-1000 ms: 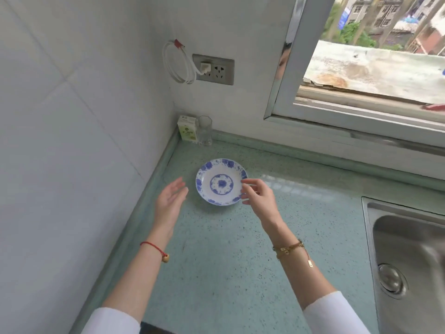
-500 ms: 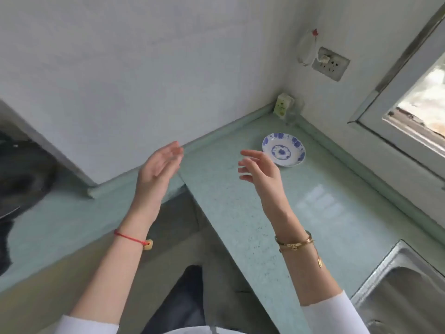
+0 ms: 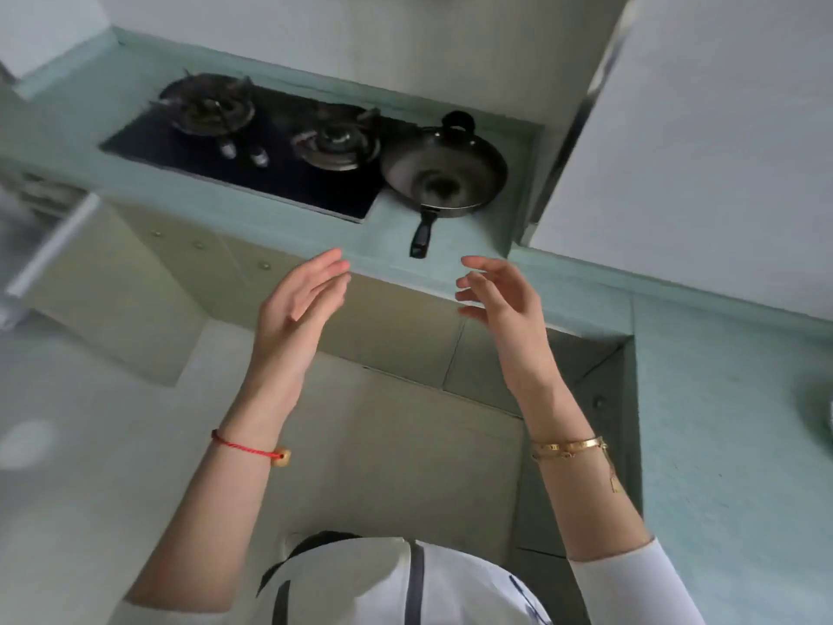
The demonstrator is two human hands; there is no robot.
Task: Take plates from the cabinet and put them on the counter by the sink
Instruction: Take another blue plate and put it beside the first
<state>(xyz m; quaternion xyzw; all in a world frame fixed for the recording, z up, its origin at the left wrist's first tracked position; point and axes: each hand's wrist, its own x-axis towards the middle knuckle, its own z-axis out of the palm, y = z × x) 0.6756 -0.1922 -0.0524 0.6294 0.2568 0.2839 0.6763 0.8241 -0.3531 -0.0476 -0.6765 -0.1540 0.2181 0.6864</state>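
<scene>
Our hands are both empty and loose: the left hand (image 3: 299,304) is raised with its palm turned inward, and the right hand (image 3: 500,300) faces it with fingers spread, neither touching anything. A moment ago we were over the corner of the desk (image 3: 721,426) with the blue-patterned plate just set down there; now our view has swung away to the gas stove (image 3: 252,146) and the black frying pan (image 3: 444,173) just beside it. We judge that one plate is delivered and we are turning back for another. That plate is no longer clearly visible; a blurred pale shape at the far right edge may be it, but we cannot tell. The cabinet is not identifiable here. No brand, label or writing can be read.
</scene>
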